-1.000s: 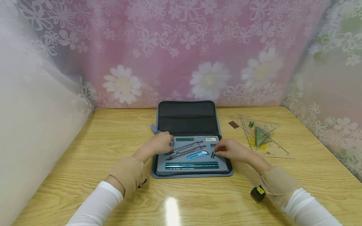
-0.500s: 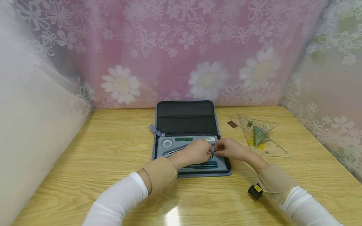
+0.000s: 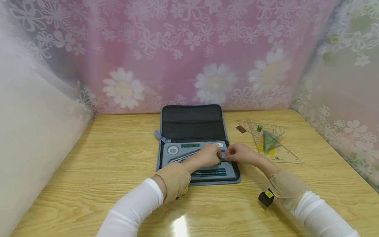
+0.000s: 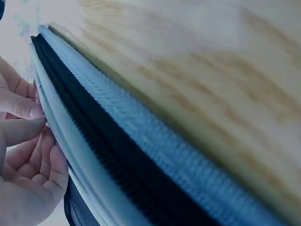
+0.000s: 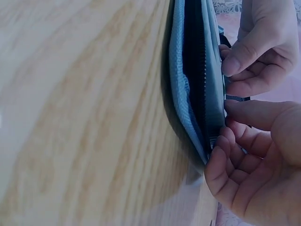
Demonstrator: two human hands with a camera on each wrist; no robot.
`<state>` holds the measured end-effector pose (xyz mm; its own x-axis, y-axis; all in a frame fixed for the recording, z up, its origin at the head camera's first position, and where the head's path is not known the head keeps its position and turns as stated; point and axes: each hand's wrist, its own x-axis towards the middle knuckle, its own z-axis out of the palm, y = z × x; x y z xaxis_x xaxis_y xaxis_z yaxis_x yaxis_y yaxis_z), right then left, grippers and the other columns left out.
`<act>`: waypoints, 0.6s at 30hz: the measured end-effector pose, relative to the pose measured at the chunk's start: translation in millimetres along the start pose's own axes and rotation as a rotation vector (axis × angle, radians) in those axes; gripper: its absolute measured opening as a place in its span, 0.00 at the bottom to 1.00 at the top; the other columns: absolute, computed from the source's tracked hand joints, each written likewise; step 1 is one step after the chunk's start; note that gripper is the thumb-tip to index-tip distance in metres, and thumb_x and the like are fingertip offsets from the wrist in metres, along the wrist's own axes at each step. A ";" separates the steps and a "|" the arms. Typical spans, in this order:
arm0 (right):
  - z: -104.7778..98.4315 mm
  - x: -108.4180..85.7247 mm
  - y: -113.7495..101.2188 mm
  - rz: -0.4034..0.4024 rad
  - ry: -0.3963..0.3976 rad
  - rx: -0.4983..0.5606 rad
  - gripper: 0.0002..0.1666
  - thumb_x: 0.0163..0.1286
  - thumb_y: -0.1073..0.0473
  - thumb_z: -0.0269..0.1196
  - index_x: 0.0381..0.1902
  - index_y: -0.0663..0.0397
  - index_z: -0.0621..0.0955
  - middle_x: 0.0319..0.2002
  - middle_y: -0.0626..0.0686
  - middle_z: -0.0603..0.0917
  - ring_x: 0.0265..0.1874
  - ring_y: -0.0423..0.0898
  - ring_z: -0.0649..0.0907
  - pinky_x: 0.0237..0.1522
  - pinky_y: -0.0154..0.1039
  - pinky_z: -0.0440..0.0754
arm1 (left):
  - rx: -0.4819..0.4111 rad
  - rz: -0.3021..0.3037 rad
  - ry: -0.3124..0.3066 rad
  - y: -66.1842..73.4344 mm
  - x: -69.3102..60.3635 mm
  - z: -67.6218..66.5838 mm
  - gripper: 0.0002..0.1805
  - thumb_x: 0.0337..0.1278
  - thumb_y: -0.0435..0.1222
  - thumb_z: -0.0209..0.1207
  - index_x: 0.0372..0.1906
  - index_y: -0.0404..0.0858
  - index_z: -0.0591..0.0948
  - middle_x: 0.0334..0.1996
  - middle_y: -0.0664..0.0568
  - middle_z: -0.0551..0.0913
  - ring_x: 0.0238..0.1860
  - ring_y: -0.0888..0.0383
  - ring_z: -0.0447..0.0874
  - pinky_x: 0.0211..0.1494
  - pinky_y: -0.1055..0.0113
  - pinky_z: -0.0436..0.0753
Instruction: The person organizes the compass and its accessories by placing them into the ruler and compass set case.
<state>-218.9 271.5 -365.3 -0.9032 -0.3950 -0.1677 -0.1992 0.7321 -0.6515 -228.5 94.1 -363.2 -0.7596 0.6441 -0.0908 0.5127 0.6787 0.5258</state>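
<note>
A zip case [image 3: 192,131] lies unfolded on the table, its grey-blue insert holding drawing tools. Over the insert's right side my left hand [image 3: 207,155] and right hand [image 3: 242,154] meet, fingertips close together. Between them is a small dark green piece [image 3: 222,160], pinched by both hands; its kind is too small to tell. Both wrist views show curled fingers and thumbs at the case's edge, with the piece hidden there. Under my left forearm, compasses [image 3: 177,159] and dark green pencils [image 3: 217,172] are partly covered. The blue cutter seen earlier is hidden now.
A round white ring [image 3: 173,150], a green strip [image 3: 190,145] and a white eraser [image 3: 218,144] sit in the insert. To the right lie clear set squares [image 3: 285,153], a small green block [image 3: 259,128] and a brown card [image 3: 241,129]. Floral cloth [image 3: 165,65] hangs behind the table.
My left hand has moved right from the insert's left side, uncovering the white ring, and joined the right hand at the small green piece. My right hand has stayed nearly in place.
</note>
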 end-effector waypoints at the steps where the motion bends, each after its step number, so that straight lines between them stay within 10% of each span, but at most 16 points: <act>1: -0.1 0.3 0.2 0.008 -0.001 0.002 0.08 0.63 0.62 0.61 0.25 0.58 0.76 0.19 0.47 0.72 0.18 0.42 0.69 0.23 0.37 0.67 | 0.009 0.000 0.004 0.2 0.4 0.2 0.07 0.51 0.29 0.62 0.36 0.37 0.85 0.32 0.52 0.84 0.30 0.61 0.79 0.32 0.72 0.77; 18: -13.6 11.9 -11.3 -0.022 -0.177 -0.047 0.13 0.60 0.68 0.62 0.17 0.58 0.74 0.14 0.48 0.71 0.12 0.40 0.70 0.18 0.37 0.71 | 0.148 0.007 0.034 11.3 -2.6 1.0 0.26 0.49 0.25 0.56 0.05 0.45 0.61 0.06 0.59 0.52 0.11 0.64 0.44 0.14 0.73 0.49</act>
<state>-232.6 266.1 -349.9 -0.8184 -0.4993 -0.2843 -0.2391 0.7458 -0.6218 -220.3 100.4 -357.9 -0.7675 0.6384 -0.0579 0.5695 0.7205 0.3957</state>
